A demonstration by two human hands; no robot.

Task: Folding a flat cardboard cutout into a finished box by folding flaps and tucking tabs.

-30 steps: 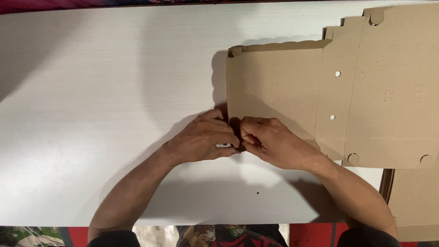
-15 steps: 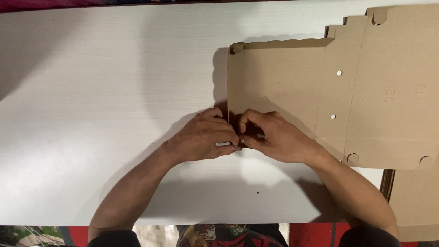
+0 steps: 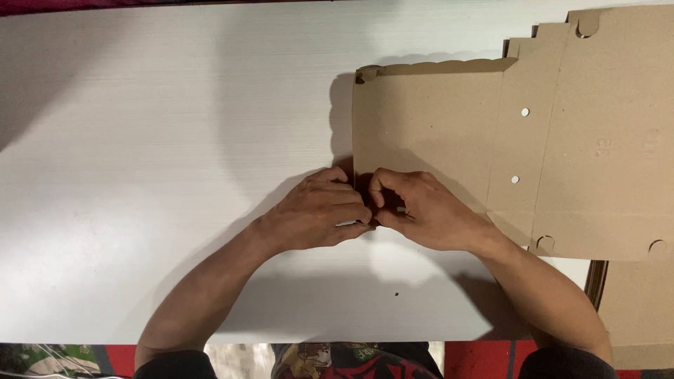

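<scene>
Here, the near left corner of the cardboard (image 3: 435, 133) was pinched by the left hand (image 3: 316, 214) and the right hand (image 3: 421, 210), both closed on it, toward the table's (image 3: 140, 140) right edge.

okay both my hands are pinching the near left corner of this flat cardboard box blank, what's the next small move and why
Probably fold that corner flap up and press its crease. Both the left hand and right hand meet at the cardboard blank's near-left corner, while the rest lies flat on the white table.
</scene>
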